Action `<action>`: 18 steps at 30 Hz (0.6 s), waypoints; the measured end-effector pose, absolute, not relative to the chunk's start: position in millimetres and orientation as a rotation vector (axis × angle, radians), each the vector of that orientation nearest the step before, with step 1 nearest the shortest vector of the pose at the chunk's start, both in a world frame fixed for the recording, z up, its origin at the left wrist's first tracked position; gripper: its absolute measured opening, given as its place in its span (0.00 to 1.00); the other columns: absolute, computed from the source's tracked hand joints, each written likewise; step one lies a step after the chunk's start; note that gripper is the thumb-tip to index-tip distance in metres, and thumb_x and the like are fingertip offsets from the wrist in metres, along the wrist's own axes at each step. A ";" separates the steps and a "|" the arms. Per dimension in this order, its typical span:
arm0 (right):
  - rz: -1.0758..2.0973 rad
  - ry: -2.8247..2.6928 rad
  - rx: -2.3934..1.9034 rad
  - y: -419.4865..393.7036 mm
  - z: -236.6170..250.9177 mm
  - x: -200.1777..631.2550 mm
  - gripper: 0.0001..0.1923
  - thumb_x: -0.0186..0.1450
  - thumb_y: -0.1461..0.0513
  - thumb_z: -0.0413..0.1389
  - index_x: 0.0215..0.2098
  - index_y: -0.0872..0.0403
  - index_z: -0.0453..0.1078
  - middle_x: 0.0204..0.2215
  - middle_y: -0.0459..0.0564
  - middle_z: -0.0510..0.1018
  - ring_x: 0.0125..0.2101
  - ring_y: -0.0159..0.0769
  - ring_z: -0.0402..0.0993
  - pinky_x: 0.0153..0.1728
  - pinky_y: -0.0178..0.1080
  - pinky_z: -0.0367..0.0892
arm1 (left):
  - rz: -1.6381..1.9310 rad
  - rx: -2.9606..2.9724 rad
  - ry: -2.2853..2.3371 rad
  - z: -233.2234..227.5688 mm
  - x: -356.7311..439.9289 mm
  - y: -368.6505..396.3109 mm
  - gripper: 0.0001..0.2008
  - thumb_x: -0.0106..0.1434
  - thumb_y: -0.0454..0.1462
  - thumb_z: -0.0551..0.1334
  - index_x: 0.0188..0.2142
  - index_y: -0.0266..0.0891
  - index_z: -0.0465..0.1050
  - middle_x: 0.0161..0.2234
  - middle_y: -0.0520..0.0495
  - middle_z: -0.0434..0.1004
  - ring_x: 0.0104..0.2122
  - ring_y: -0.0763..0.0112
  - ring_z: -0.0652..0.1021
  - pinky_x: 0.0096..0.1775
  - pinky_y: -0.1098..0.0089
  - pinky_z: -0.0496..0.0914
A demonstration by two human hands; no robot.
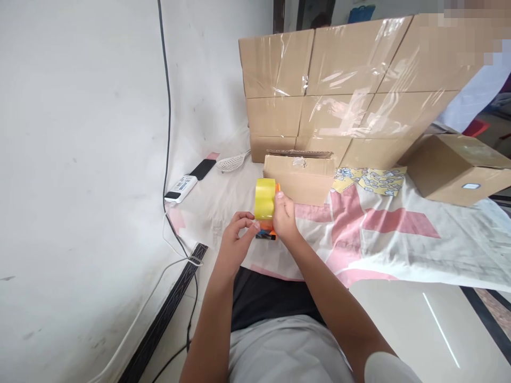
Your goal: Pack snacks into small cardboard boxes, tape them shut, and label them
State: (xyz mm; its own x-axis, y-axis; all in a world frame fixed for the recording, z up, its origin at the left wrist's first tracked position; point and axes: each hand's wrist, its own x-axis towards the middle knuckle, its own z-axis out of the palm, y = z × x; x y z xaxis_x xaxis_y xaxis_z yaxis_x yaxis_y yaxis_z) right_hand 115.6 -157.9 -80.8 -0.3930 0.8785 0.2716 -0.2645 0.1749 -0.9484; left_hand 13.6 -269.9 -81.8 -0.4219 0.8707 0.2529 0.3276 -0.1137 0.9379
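Yellow tape roll [265, 199] on orange dispenser [267, 232], clasped in right hand [285, 217] grip, left hand [236, 239] fingertips pinching its edge.

We are facing a white wall [80, 133] with a black cable [166, 106] hanging down it, stacked cardboard boxes [339, 90] ahead, and a glossy floor [419, 324] catching light.

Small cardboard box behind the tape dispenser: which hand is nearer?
Right. The right hand grips the tape dispenser just in front of the small cardboard box, not touching it. The left hand sits lower left, fingertips at the tape roll's underside, farther from the box.
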 end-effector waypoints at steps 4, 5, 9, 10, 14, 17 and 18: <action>1.413 -1.395 -0.588 -156.1 -84.6 108.6 0.30 0.69 0.36 0.48 0.27 0.50 0.63 0.24 0.45 0.67 0.26 0.34 0.63 0.27 0.37 0.63 | 1.523 1.227 1.701 -68.3 20.4 -281.8 0.11 0.67 0.45 0.63 0.33 0.41 0.76 0.35 0.48 0.79 0.37 0.67 0.78 0.43 0.67 0.72; 1.437 -1.376 -0.586 -155.5 -84.0 105.8 0.30 0.70 0.36 0.47 0.28 0.51 0.64 0.24 0.45 0.67 0.26 0.34 0.63 0.28 0.37 0.64 | 1.497 1.177 1.680 -65.8 21.3 -283.6 0.10 0.66 0.45 0.64 0.35 0.41 0.76 0.33 0.49 0.79 0.34 0.69 0.78 0.40 0.68 0.72; 1.513 -1.311 -0.609 -147.6 -81.8 93.7 0.30 0.70 0.36 0.48 0.25 0.51 0.62 0.22 0.44 0.64 0.24 0.32 0.60 0.25 0.36 0.61 | 1.452 0.967 1.583 -64.7 22.9 -282.0 0.14 0.64 0.47 0.66 0.42 0.40 0.73 0.28 0.52 0.79 0.22 0.74 0.73 0.29 0.71 0.69; 1.523 -1.302 -0.622 -144.8 -81.9 91.1 0.30 0.70 0.37 0.48 0.24 0.51 0.60 0.22 0.44 0.62 0.24 0.32 0.58 0.25 0.36 0.60 | 1.446 0.935 1.591 -66.1 23.0 -280.4 0.16 0.63 0.48 0.66 0.43 0.40 0.72 0.27 0.52 0.79 0.21 0.75 0.72 0.28 0.71 0.69; 1.512 -1.296 -0.664 -135.1 -87.7 84.5 0.30 0.69 0.37 0.50 0.23 0.51 0.57 0.21 0.42 0.60 0.23 0.31 0.56 0.25 0.36 0.59 | 1.406 0.875 1.752 -72.9 24.5 -276.8 0.29 0.63 0.48 0.67 0.60 0.43 0.66 0.29 0.53 0.81 0.20 0.75 0.71 0.28 0.71 0.68; 1.567 -1.247 -0.717 -131.1 -97.2 82.0 0.29 0.68 0.38 0.52 0.23 0.51 0.57 0.20 0.42 0.60 0.23 0.31 0.57 0.24 0.35 0.59 | 1.356 0.909 1.874 -78.2 29.6 -277.8 0.39 0.65 0.46 0.66 0.70 0.50 0.51 0.31 0.54 0.82 0.23 0.73 0.74 0.30 0.71 0.68; 1.603 -1.221 -0.743 -130.3 -100.8 81.2 0.29 0.67 0.38 0.53 0.23 0.51 0.58 0.21 0.42 0.61 0.23 0.30 0.58 0.24 0.35 0.60 | 1.334 0.925 1.895 -80.5 32.4 -278.4 0.38 0.65 0.46 0.65 0.70 0.50 0.51 0.32 0.54 0.83 0.24 0.72 0.75 0.30 0.71 0.68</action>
